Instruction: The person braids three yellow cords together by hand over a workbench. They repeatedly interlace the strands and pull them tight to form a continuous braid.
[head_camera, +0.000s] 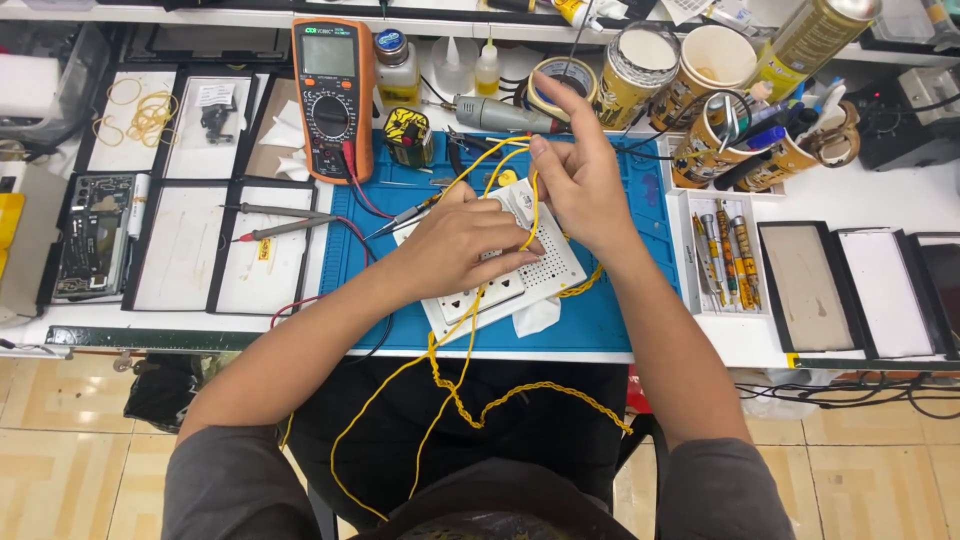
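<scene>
Left hand (455, 245) lies on the white power strip (505, 265), fingers curled down on it and on the yellow wire (470, 330) crossing it; the strip sits on the blue mat (610, 315) at the tabletop's front edge. Right hand (580, 180) is raised just above the strip, thumb and fingers pinching a loop of the same wire, index finger pointing up. The wire trails off the tabletop edge toward the lap; an orange multimeter (333, 95) stands well left of the hands.

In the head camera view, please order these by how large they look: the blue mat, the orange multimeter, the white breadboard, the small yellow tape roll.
1. Blue mat
2. Orange multimeter and white breadboard: alike; the hands hide much of the breadboard, so unsure.
3. Yellow tape roll
</scene>
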